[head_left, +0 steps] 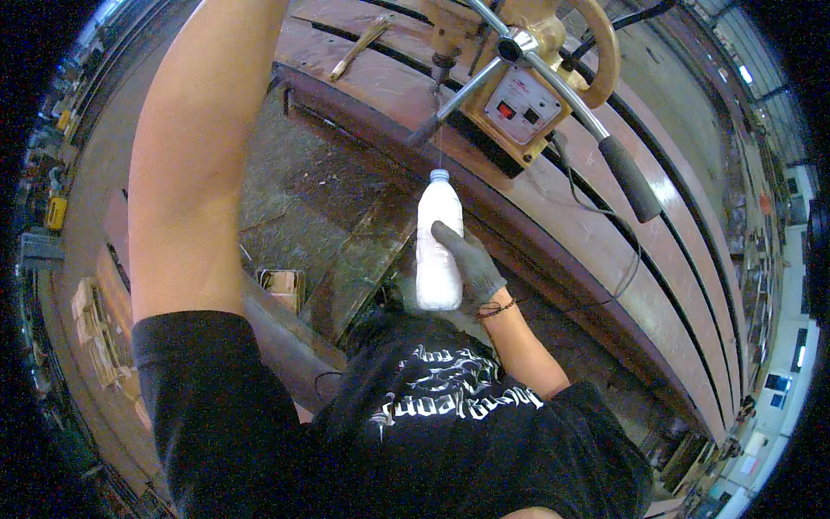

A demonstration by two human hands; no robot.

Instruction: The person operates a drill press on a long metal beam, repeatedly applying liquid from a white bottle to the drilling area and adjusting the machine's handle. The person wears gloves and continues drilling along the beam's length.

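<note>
In my right hand (475,264), which wears a dark grey glove, is a white plastic bottle (437,208) with a light blue cap. The thumb lies across its side and the fingers are behind it. From the cap a thin pale line, like a jet of liquid, runs up toward the bit of a drilling machine (519,108). The machine stands on reddish-brown steel beams (596,285) and has spoked feed handles (628,177) with black grips. My left arm (194,164) reaches up past the top edge, so its hand is out of sight.
A brush (361,48) lies on the steel left of the drill. The machine's black cable (635,259) loops over the beams. Wooden blocks (95,333) are stacked at the left, near a yellow tool (56,213). A small open box (282,289) sits on the stained floor.
</note>
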